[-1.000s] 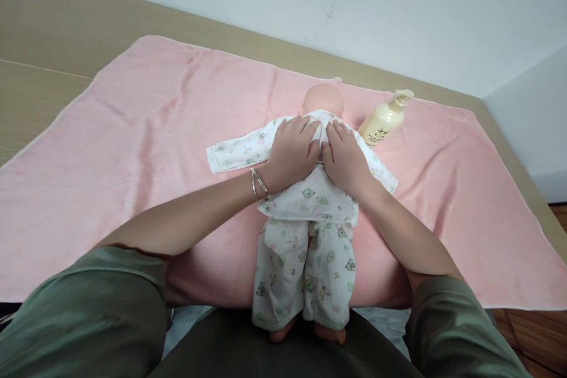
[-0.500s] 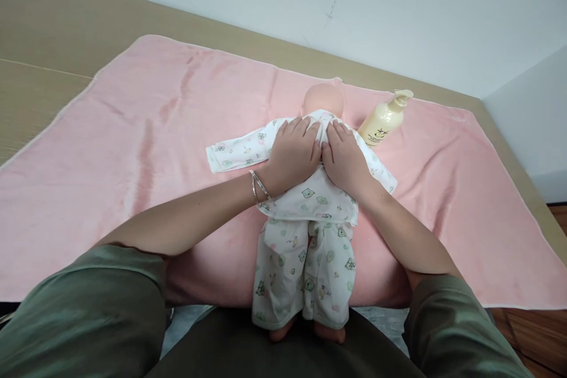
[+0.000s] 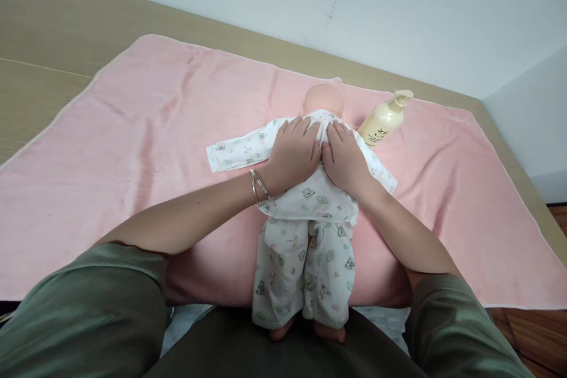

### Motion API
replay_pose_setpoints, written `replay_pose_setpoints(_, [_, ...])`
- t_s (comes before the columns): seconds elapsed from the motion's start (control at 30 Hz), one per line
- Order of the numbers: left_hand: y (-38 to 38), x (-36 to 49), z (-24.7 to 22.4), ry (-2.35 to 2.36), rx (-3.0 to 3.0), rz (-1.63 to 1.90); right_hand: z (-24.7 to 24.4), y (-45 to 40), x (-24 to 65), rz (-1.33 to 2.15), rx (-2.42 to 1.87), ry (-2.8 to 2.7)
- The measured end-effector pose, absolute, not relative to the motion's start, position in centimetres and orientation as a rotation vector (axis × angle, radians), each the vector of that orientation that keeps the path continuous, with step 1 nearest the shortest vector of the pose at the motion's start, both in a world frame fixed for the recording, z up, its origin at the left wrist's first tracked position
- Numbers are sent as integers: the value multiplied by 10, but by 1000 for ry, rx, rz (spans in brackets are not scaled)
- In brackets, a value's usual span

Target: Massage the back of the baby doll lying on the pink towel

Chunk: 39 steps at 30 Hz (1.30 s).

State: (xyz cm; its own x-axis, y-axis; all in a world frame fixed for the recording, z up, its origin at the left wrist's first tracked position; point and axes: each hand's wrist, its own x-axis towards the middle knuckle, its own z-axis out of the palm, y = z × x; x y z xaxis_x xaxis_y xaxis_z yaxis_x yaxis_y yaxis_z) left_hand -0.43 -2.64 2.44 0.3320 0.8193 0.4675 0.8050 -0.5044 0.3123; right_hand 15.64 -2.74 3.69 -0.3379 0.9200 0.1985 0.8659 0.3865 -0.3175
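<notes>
A baby doll (image 3: 323, 99) lies on a pink blanket (image 3: 177, 106), its bald head away from me and its feet over the near edge by my lap. It wears a white printed top (image 3: 310, 198) and matching trousers (image 3: 283, 271). My left hand (image 3: 293, 150) rests flat on the upper left of the doll's torso, fingers stretched toward the head. Beside it, my right hand (image 3: 345, 156) lies flat on the upper right, the two thumbs close together. Neither hand grips anything. The cloth under my palms is hidden.
A cream pump bottle (image 3: 383, 121) leans or lies on the blanket right of the doll's head, near my right hand. Under the blanket is a wooden table (image 3: 66, 18), with a white wall (image 3: 266, 0) behind it. A silver bangle (image 3: 259, 186) circles my left wrist.
</notes>
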Motion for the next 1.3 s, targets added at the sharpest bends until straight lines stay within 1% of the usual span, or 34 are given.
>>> replay_pose_setpoints(0.27, [-32,-5,28,1573,2602,845,39,-25,160,231,-1533,-2320])
replay_pose_setpoints(0.47, [-48,-3,33,1562,2702,755,48,-21,163,300,-1611,-2316])
replay_pose_setpoints(0.67, [-41,-8,40,1547,2726,763,63,-39,156,134,-1624,-2362])
replay_pose_setpoints(0.87, [-25,-15,47,1526,2720,623,77,-57,152,53,-1662,-2425])
replay_pose_setpoints(1.13, [-50,-2,37,1593,2654,680,68,-37,161,219,-1633,-2317])
replay_pose_setpoints(1.3, [-49,-4,45,1543,2633,702,61,-34,159,207,-1726,-2274])
